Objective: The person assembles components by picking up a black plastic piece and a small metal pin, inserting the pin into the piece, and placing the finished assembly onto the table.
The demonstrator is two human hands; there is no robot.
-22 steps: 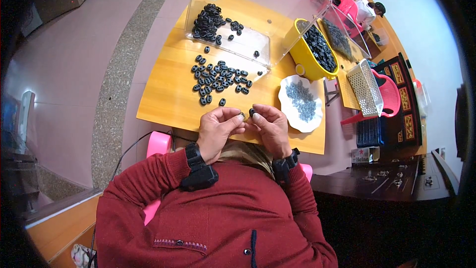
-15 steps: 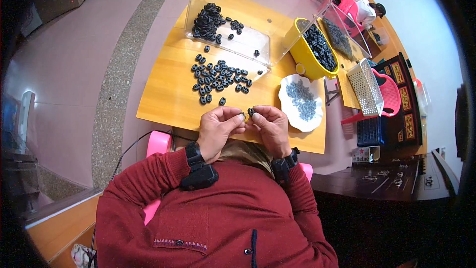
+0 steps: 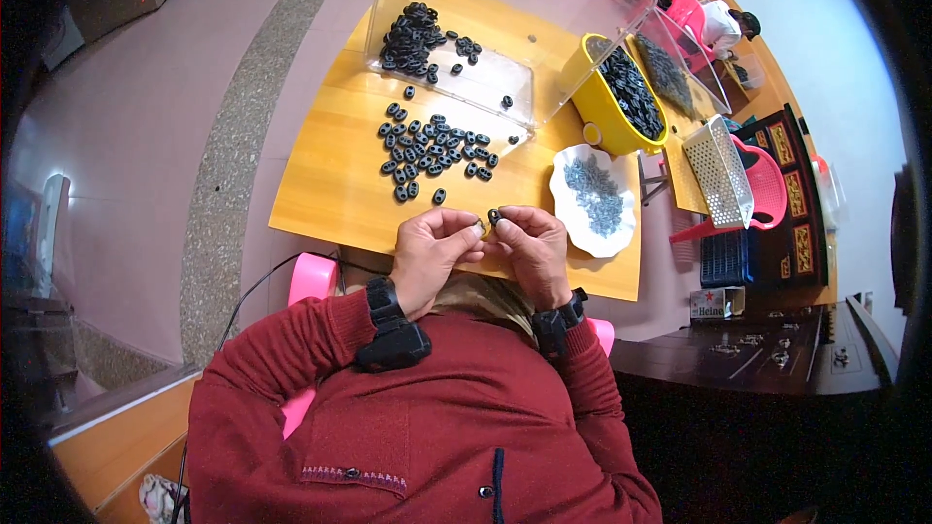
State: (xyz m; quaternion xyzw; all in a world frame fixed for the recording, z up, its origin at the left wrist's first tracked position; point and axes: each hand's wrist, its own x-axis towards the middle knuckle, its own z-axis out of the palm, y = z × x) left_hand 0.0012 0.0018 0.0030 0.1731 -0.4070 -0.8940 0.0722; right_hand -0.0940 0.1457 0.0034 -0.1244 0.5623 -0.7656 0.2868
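Observation:
Both my hands meet in front of me at the near edge of the wooden table [image 3: 330,204]. My right hand [image 3: 536,247] pinches a small black oval cord lock [image 3: 494,217] between thumb and fingertips. My left hand [image 3: 434,247] is closed at the fingertips on a tiny, shiny piece beside it, too small to name. Beyond the hands lies a spread of loose black two-hole cord locks [image 3: 428,147]. To the right of my right hand, a white scalloped plate [image 3: 608,245] holds many small greyish, see-through pieces [image 3: 594,196].
A large clear plastic bin [image 3: 524,0] lies at the back, with a heap of black cord locks [image 3: 413,37] inside. Right of it stand a yellow tub [image 3: 594,112] of black parts and a white perforated basket [image 3: 716,172]. Other people [image 3: 723,24] sit farther off.
The hands keep the same pinch, their tips close together, with hardly any movement. The whole view has shifted very slightly.

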